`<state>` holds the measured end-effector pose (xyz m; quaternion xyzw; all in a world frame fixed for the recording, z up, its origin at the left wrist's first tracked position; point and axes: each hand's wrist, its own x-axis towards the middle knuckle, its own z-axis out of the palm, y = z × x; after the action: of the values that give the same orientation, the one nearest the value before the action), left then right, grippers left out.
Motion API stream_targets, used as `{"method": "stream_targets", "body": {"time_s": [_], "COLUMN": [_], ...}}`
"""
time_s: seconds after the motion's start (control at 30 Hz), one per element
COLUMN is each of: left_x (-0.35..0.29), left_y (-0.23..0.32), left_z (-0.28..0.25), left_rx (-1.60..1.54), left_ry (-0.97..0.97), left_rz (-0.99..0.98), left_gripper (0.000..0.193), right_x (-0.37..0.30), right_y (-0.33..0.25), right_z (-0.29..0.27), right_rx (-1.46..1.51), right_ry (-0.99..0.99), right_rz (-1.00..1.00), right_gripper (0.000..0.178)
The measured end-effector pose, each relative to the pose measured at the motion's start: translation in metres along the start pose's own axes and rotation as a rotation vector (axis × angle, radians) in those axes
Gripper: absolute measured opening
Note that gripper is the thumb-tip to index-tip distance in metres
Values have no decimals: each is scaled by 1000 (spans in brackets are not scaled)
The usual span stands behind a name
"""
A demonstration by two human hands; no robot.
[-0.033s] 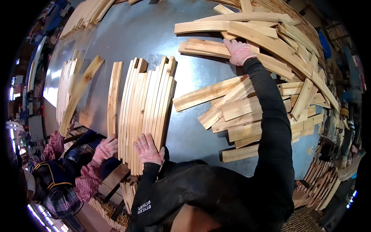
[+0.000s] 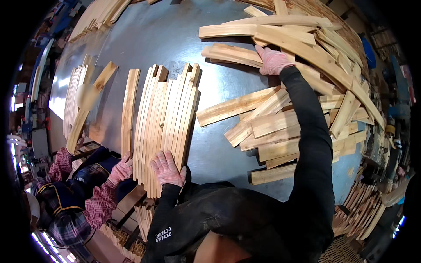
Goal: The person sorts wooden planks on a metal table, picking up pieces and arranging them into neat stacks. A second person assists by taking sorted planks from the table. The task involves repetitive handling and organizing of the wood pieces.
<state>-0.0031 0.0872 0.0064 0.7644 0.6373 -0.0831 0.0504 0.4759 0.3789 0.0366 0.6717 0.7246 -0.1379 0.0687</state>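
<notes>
My left hand (image 2: 168, 168), in a pink glove, lies flat with spread fingers on the near ends of a row of curved wooden slats (image 2: 169, 109) laid side by side on the grey metal table (image 2: 166, 39). My right arm in a black sleeve stretches far across the table. My right hand (image 2: 274, 60), also pink-gloved, closes over the edge of a long slat (image 2: 232, 55) in a loose heap of slats (image 2: 302, 118) at the right.
A co-worker in plaid sleeves and a dark vest stands at my left; their gloved hand (image 2: 120, 168) rests at the near end of a single slat (image 2: 130, 109). More slats lie at the left (image 2: 72, 101), far corner (image 2: 101, 13) and below the right edge (image 2: 359, 210).
</notes>
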Motion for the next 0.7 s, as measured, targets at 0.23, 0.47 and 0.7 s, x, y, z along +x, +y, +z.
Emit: {"method": "stream_targets", "body": {"time_s": [0.23, 0.47, 0.7], "left_x": [43, 117, 103], "left_y": [73, 142, 95], "left_z": [-72, -57, -2], "left_rx": [-841, -1806, -1573], "left_ry": [94, -554, -389], "left_rz": [77, -63, -283], "left_gripper": [78, 36, 37], "right_x": [-56, -63, -70], "right_y": [-32, -90, -118], "right_z": [-26, 44, 69], "right_rx": [1471, 1860, 1796], "right_ry": [-372, -375, -253], "right_rz": [-28, 206, 435], "right_gripper": [60, 55, 62]}}
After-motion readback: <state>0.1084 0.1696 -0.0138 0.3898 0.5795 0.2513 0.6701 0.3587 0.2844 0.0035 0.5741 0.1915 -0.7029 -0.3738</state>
